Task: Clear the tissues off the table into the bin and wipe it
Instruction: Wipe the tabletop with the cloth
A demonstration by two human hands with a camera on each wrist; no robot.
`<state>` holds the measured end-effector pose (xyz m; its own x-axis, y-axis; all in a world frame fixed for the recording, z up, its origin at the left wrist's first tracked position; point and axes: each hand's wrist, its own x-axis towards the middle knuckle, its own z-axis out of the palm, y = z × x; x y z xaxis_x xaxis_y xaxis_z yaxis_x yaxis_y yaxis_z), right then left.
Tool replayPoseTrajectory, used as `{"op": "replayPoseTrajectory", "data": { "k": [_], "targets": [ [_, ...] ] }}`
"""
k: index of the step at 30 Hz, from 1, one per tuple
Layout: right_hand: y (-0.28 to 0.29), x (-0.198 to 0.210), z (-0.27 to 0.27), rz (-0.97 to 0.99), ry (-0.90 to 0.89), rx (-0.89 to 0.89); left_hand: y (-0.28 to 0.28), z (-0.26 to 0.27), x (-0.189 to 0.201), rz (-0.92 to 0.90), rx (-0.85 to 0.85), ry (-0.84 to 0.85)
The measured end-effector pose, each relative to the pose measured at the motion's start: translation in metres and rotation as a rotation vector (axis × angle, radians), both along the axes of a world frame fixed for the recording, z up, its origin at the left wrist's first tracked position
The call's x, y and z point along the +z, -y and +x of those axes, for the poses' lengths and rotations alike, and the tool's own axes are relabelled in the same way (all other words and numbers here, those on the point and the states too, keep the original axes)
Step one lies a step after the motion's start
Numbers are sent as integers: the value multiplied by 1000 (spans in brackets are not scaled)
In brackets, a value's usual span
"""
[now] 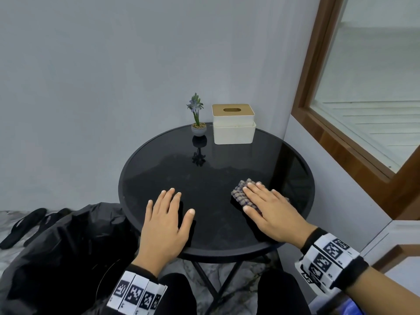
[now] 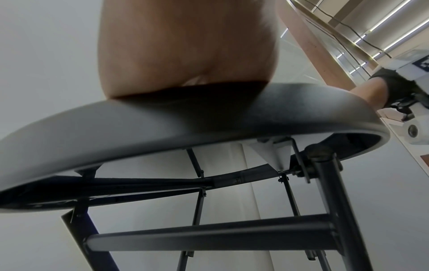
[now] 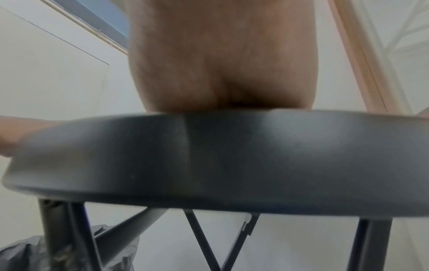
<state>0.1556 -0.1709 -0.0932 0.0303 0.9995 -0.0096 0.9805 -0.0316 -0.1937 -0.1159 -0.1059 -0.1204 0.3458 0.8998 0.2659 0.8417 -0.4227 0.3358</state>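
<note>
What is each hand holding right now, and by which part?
Neither grips anything. The right hand presses flat on the checked cloth, covering its near part; the left hand lies flat on the table.

Black wristbands (image 1: 314,238) (white square-code tags (image 1: 327,254)), black trousers (image 1: 181,294).
</note>
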Motion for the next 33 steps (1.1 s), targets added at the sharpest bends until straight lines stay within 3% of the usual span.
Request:
{"op": "replayPoseTrajectory", "data": {
  "k": [10,22,27,33],
  "targets": [
    [-39,0,11,-4,-10,-185,4,2,-2,20,20,-80],
    [-39,4,-44,-80,30,153,1,3,-3,20,34,-127],
    [-49,7,-31,-95,26,147,0,0,-3,7,31,-129],
    [-58,5,16,-79,39,4,2,1,-1,-14,23,-129]
  ]
}}
